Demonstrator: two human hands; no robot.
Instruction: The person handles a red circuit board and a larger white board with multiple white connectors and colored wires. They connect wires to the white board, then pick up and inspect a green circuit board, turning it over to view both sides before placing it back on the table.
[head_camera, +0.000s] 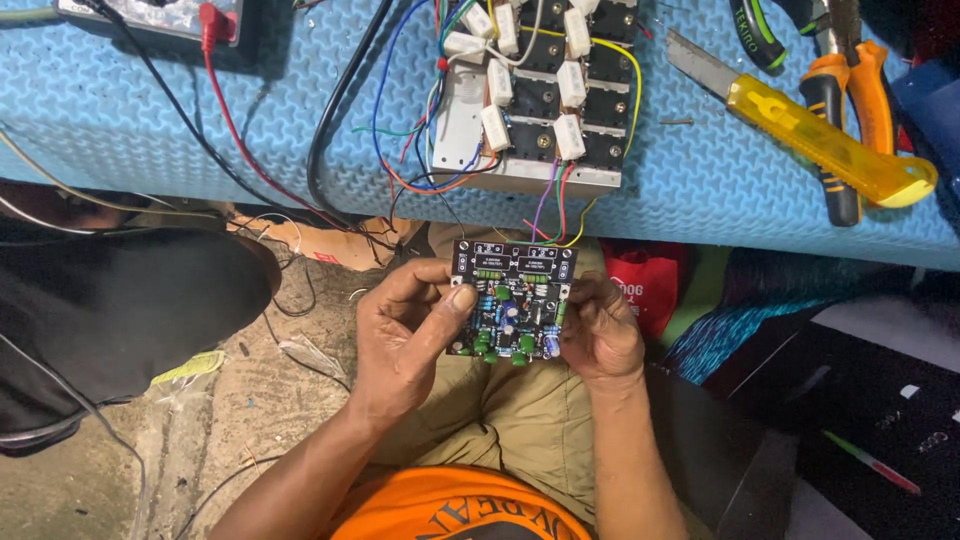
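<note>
Both hands hold a small black circuit board over the lap, just below the front edge of the blue bench mat, board face up toward the camera. Left hand pinches the board's left edge, thumb on top near the corner, fingers curled under; right hand clamps the right edge, fingers wrapped round the side, so both grips are closed on the board, not spread. Board carries green capacitors, a blue one, resistors and two black blocks along the top edge. Thin coloured wires, purple, green, red, yellow, run from the board's top edge up to the bigger amplifier assembly with white block resistors lying on the mat, so the board is tethered. To handle it well, judged from this: keep holding by the edges only, thumb off the components and solder joints, keep the board close under the bench so the wires stay slack, tilt it gently rather than twisting, and keep it level so no lead strains. Risk looks like tugging a wire off its joint if the board drops lower. Yellow utility knife and orange-handled pliers lie on the mat at the right, well apart from the hands; a red probe lead trails across the mat on the left
</note>
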